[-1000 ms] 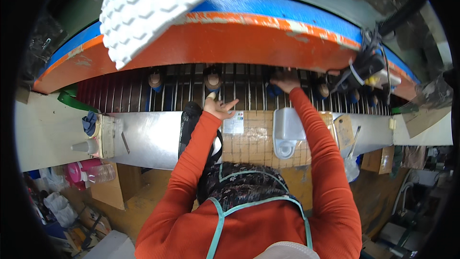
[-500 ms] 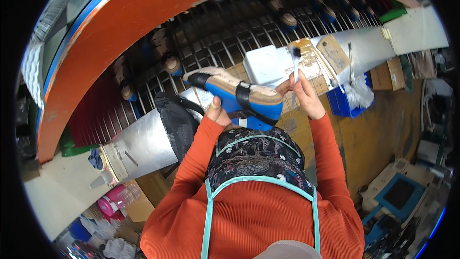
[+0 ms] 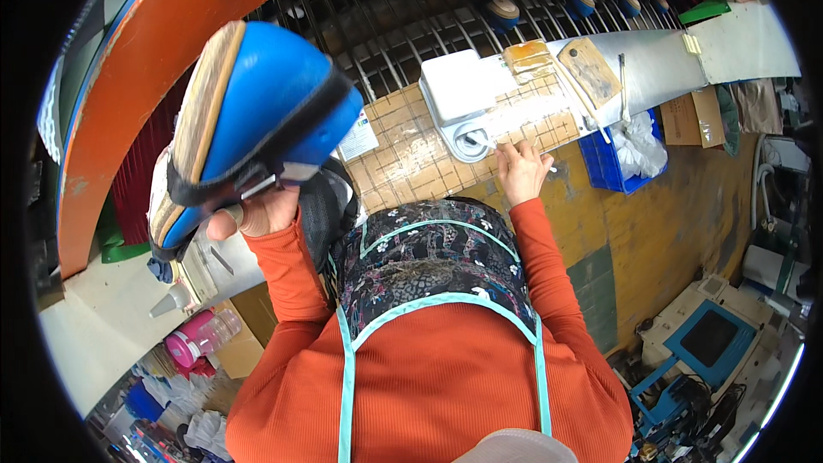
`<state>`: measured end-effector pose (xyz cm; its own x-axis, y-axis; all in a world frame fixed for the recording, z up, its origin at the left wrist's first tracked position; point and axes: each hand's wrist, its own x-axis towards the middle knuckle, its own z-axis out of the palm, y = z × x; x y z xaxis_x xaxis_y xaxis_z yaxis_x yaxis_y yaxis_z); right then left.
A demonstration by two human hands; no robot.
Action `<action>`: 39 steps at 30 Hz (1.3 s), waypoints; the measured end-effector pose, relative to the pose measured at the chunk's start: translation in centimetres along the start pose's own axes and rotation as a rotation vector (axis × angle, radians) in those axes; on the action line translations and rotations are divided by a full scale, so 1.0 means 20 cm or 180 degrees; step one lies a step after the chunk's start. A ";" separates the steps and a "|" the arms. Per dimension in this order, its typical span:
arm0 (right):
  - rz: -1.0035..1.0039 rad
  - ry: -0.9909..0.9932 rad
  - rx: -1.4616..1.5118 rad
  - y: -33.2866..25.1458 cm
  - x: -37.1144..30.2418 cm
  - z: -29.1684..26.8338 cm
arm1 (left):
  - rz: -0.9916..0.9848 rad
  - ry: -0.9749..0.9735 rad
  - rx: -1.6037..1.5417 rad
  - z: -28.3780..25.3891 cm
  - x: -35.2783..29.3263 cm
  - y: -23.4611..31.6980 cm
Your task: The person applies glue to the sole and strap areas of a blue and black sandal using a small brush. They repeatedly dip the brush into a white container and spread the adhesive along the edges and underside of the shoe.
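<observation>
My left hand (image 3: 261, 213) is closed round a sandal on a blue shoe last (image 3: 266, 103), raised high at the left. Dark straps cross the last, and a tan sole edge runs along its left side. My right hand (image 3: 523, 173) pinches a slim white-handled brush (image 3: 552, 169) low over the bench. The brush's head is hidden, down at the round opening of a white container (image 3: 470, 144). That container's white box-shaped part (image 3: 463, 86) stands just behind the opening.
Brown gridded board (image 3: 390, 163) covers the bench's middle. To the right lie an amber block (image 3: 527, 58), a wooden board (image 3: 589, 70) and a blue bin (image 3: 604, 167) with plastic. Behind runs a metal rack (image 3: 386, 26) carrying more lasted shoes. A pink-lidded bottle (image 3: 193, 339) stands lower left.
The lasted sandal has swung up and left, turning its blue side toward me. My right hand has come down from beside the shoe, bringing the brush to the white container's opening.
</observation>
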<state>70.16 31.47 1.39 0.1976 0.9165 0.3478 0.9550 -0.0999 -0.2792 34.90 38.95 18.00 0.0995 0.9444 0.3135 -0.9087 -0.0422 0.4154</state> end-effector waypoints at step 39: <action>-0.0450 0.1166 0.2433 -0.55 0.42 -0.95 | 0.3429 -0.0971 0.5340 0.18 0.25 -0.42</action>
<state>65.45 33.01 24.42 0.2725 0.7047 0.6551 0.5909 0.4147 -0.6920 44.43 42.90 19.19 0.0947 0.2631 0.9601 0.5537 -0.8154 0.1689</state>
